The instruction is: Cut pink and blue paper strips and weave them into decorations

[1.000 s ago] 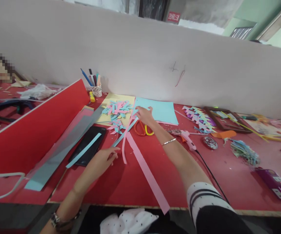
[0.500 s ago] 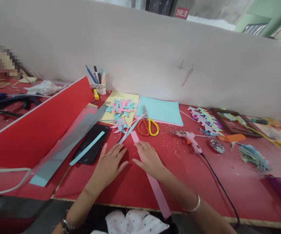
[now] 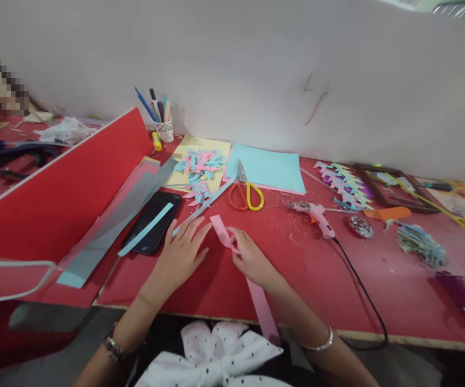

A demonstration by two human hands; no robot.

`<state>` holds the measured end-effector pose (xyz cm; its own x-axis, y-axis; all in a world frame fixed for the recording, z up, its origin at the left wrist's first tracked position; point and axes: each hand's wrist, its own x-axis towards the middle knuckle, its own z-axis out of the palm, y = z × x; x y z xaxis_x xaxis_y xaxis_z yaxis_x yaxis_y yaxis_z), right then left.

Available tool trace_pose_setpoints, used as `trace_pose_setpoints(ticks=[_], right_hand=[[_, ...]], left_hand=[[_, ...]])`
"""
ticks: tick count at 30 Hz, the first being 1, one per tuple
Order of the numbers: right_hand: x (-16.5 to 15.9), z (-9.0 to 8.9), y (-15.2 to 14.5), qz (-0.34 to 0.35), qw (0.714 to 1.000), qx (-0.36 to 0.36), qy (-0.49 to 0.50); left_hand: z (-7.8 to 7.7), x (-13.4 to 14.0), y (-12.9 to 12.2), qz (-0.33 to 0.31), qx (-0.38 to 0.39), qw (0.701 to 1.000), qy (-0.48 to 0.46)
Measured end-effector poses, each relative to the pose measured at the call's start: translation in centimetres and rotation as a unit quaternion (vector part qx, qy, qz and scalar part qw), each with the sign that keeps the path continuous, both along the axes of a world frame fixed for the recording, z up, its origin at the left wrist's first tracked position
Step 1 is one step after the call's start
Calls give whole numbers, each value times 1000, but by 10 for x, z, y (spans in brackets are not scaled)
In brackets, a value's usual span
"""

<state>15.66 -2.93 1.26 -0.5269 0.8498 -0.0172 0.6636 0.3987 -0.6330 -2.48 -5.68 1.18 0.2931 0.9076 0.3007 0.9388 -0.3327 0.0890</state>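
A long pink paper strip (image 3: 261, 309) runs from the table's front edge up under my right hand (image 3: 252, 258). The fingers of that hand pinch the strip, and it buckles there, its far end lying toward the scissors. My left hand (image 3: 182, 252) rests on the red table with fingers spread, holding nothing. Just beyond its fingertips lies a narrow blue paper strip (image 3: 206, 204). Scissors (image 3: 245, 188) with one red and one yellow handle lie closed ahead of my hands. A short light-blue strip (image 3: 146, 230) lies across a black phone (image 3: 152, 223) to the left.
Cut paper pieces (image 3: 200, 166) are heaped on yellow paper beside blue sheets (image 3: 267, 166). A pink glue gun (image 3: 315, 215) with a black cord lies at right, near a round tin (image 3: 360, 227). A red upright board (image 3: 63, 188) stands at left; a pen cup (image 3: 164, 130) is behind.
My right hand has gone from lying flat on the pink strip to pinching and lifting part of it. The blue strip now lies beyond my left fingertips, without the pink strip beside it. The view has tilted down.
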Motion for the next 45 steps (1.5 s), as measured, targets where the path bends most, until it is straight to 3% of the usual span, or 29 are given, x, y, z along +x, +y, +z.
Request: trace_pose_setpoints(ticks=[2, 5, 9, 13, 16, 18, 20, 23, 25, 28, 32, 34, 36, 40, 45], right_hand=[[2, 2, 0, 33, 999, 16, -32], [7, 7, 0, 121, 986, 95, -60], [17, 19, -1, 218, 959, 181, -31], [26, 33, -5, 213, 960, 181, 23], [29, 38, -8, 199, 964, 171, 44], [29, 38, -8, 170, 973, 146, 62], [29, 37, -9, 115, 985, 95, 83], [31, 40, -8, 52, 993, 14, 102], [35, 45, -8, 51, 995, 19, 83], [41, 50, -8, 87, 986, 143, 5], [43, 36, -15, 145, 924, 328, -137], [41, 21, -19, 166, 899, 363, -180], [38, 7, -23, 158, 894, 369, -199], [30, -8, -31, 61, 934, 288, -203], [14, -6, -40, 55, 951, 242, -186]], left_hand=[[4, 3, 2, -40, -27, 999, -10], [10, 8, 5, -109, -104, 987, -51], [16, 16, 7, -142, -212, 957, -136], [20, 20, 6, -183, -273, 902, -279], [23, 23, 5, -155, -317, 855, -380], [25, 25, 4, -133, -344, 847, -382], [27, 26, 4, -129, -344, 858, -358], [31, 24, 5, -148, -283, 889, -327], [33, 20, 5, -180, -217, 911, -301], [30, 12, 3, -217, -91, 946, -224], [13, 5, -4, -184, 29, 981, -56], [2, 4, -8, -194, 39, 980, 2], [-8, 6, -13, -199, 28, 979, 24], [-18, 9, -19, -154, -12, 988, 27], [-17, 10, -22, -147, -35, 988, 43]])
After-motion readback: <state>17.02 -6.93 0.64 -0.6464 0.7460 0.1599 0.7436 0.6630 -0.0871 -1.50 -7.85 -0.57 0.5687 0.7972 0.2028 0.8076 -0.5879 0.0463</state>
